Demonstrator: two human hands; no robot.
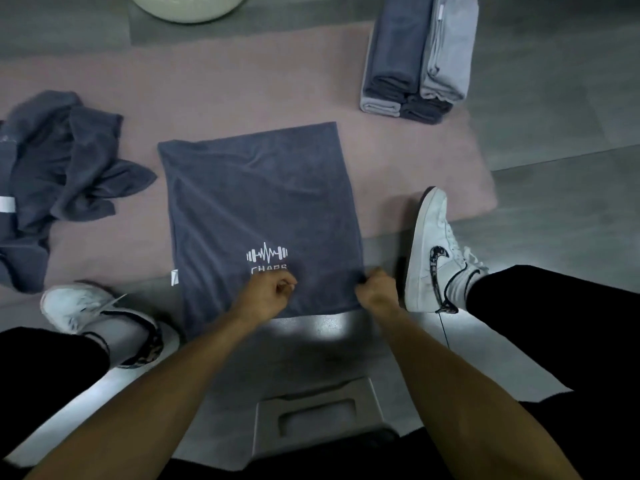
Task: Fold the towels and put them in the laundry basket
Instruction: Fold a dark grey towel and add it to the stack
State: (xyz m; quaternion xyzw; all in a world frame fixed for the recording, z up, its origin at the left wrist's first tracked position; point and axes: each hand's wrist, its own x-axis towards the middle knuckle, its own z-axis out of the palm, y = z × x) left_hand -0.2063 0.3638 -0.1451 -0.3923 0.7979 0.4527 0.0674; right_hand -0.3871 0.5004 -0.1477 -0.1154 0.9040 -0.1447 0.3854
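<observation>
A dark grey towel with a white dumbbell logo lies flat on the pink mat in front of me. My right hand grips the towel's near right corner. My left hand sits with curled fingers on the towel's near edge just below the logo; whether it pinches cloth I cannot tell. A heap of unfolded dark grey towels lies at the left. A stack of folded grey towels stands at the far right. The rim of the white laundry basket shows at the top edge.
My two white shoes rest on the floor either side of the towel, the right one beside the gripped corner. A grey plastic stool sits between my legs. Grey floor tiles surround the mat.
</observation>
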